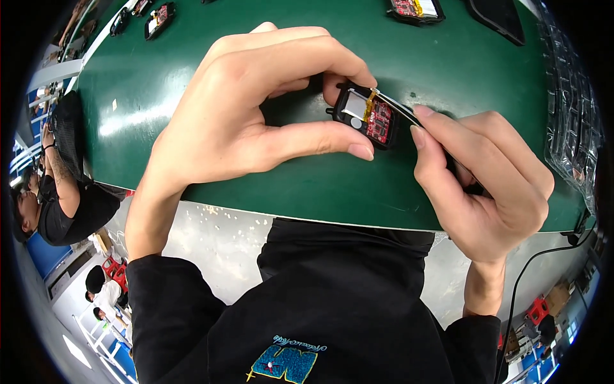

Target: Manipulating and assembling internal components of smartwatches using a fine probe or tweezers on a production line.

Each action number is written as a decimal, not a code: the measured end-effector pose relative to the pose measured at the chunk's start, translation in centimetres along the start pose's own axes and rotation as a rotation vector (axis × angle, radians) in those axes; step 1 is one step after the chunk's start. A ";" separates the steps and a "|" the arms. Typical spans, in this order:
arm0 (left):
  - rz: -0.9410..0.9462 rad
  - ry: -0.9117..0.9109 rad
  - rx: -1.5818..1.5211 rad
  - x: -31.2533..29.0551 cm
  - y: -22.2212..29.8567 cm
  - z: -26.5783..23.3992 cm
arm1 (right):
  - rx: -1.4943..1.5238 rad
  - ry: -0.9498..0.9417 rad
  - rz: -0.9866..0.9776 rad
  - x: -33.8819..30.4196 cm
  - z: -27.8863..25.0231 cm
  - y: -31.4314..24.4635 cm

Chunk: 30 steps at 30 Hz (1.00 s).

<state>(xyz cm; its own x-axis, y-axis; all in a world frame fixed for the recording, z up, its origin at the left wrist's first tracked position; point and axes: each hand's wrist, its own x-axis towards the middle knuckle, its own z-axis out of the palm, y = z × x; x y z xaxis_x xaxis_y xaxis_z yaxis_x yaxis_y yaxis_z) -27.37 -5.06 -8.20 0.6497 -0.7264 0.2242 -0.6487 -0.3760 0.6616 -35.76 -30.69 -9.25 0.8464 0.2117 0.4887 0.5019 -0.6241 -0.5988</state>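
Observation:
Above the green table, my left hand (256,109) grips a small black device housing (341,110) by its edges, between thumb and fingers. Inside the housing are a red circuit board (380,121), a silver battery-like block (355,102) and a strip of yellow tape. My right hand (486,173) pinches thin metal tweezers (400,107) between thumb and forefinger. Their tip meets the upper edge of the housing near the yellow tape; whether it grips anything there is too small to tell.
Another opened device (416,9) lies at the far edge of the green table (268,198), with several more at far left. A black tray-like object (497,19) and clear plastic packaging (569,115) are on the right. A black cable (521,269) hangs at right. A person (70,198) sits to the left.

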 end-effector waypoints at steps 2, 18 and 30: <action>0.020 -0.022 0.016 0.0 -0.2 -0.3 | 0.014 -0.021 0.016 0.2 -0.1 -0.2; -0.002 -0.159 -0.058 0.0 -1.0 -1.3 | 0.266 -0.136 0.249 0.4 -1.2 -0.1; 0.021 -0.157 -0.010 0.2 -0.6 -1.3 | 0.251 -0.166 0.247 0.4 -0.9 -0.3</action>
<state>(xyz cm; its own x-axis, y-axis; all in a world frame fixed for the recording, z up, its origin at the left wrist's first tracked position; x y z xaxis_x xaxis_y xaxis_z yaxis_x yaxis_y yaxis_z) -26.37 -4.21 -7.60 0.5659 -0.8152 0.1237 -0.6568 -0.3550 0.6652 -35.69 -31.12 -8.26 0.9541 0.2099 0.2135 0.2902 -0.4722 -0.8324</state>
